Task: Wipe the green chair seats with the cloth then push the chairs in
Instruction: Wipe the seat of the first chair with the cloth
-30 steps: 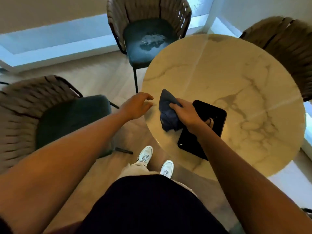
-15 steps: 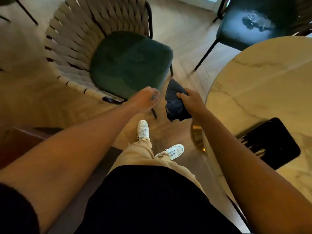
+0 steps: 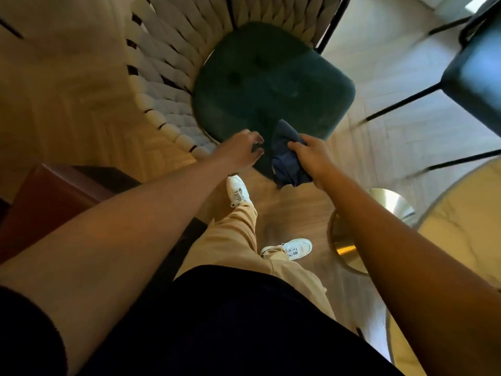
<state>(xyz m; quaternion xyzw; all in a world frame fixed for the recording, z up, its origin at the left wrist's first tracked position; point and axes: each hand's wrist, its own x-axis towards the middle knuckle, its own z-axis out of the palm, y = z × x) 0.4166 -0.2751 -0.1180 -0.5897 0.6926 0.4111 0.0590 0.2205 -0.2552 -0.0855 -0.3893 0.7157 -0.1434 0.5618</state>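
Wooden floor (image 3: pixel 360 137), green chair seat (image 3: pixel 271 85), right hand (image 3: pixel 314 156) clutching dark cloth (image 3: pixel 284 158), left hand (image 3: pixel 238 153) loosely curled, empty, no legible writing

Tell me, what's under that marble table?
Under the marble table a round gold base rests on the wooden floor. The right arm and tabletop cover the rest.

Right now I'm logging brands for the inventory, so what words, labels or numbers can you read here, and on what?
None can be read.
white sneakers: dark marks on the tongue, too small and blurred.
dark blue cloth, green chair seat, marble tabletop: no text visible.
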